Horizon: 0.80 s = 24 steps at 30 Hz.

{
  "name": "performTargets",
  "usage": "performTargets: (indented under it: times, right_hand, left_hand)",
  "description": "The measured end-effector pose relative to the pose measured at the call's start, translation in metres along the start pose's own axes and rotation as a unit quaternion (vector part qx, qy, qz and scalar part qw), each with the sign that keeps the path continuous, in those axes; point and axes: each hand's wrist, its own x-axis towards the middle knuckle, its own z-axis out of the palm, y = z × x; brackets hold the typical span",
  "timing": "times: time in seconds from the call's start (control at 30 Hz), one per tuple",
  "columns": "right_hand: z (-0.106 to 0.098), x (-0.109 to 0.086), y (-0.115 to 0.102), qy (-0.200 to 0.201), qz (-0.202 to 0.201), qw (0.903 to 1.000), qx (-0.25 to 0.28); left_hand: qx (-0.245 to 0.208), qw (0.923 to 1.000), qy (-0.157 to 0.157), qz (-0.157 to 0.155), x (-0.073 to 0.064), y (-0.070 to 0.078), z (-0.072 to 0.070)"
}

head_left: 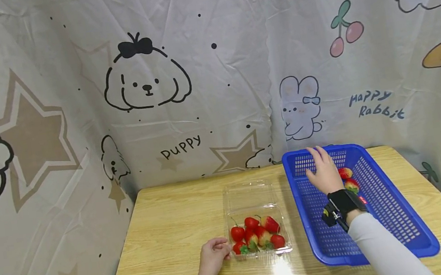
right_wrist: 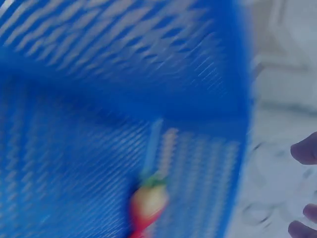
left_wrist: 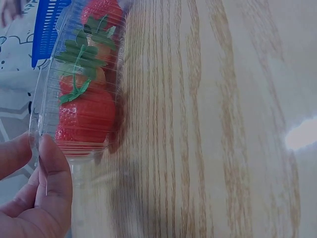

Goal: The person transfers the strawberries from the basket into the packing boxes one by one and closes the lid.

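Observation:
A clear plastic clamshell box [head_left: 249, 197] lies with its lid folded back on the table, holding several strawberries [head_left: 263, 235] and smooth red fruit, one with a thin stem. My left hand [head_left: 214, 255] pinches the box's near left corner, its thumb and fingers on the rim in the left wrist view. Over the far part of a blue plastic basket [head_left: 305, 228] is my right hand [head_left: 326, 175], fingers extended and nothing in them. Two strawberries [head_left: 351, 185] lie in the basket beside that hand; the right wrist view shows a blurred strawberry [right_wrist: 148, 203] there.
The wooden table [head_left: 165, 223] carries the box in the middle and the basket at the right. A patterned curtain [head_left: 197, 89] hangs behind and along both sides. The basket's raised walls stand between the right hand and the box.

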Motion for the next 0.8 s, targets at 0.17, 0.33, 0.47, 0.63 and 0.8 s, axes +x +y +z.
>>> performTargets:
  times: [0.17, 0.33, 0.47, 0.63, 0.8]
  right_hand:
    - [-0.001, -0.016, 0.043, -0.026, 0.084, 0.9954, -0.038]
    - [-0.002, -0.033, 0.071, -0.08, 0.159, 0.9827, -0.051]
    - [0.002, -0.046, 0.088, -0.128, 0.196, 0.9709, -0.05]
    - [0.008, -0.059, 0.103, -0.159, 0.23, 0.959, -0.047]
    - [0.01, -0.065, 0.11, -0.153, 0.233, 0.9593, -0.041]
  left_hand:
    - [-0.004, 1.0, 0.0, 0.005, -0.001, 0.0, 0.0]
    - [-0.008, 0.9999, -0.002, 0.01, -0.002, 0.0, -0.001]
    - [-0.008, 0.9999, -0.003, 0.007, -0.001, 0.001, -0.002]
    - [-0.004, 1.0, -0.003, 0.002, -0.001, 0.001, -0.002]
    - [-0.006, 1.0, -0.003, 0.005, -0.001, 0.0, -0.001]
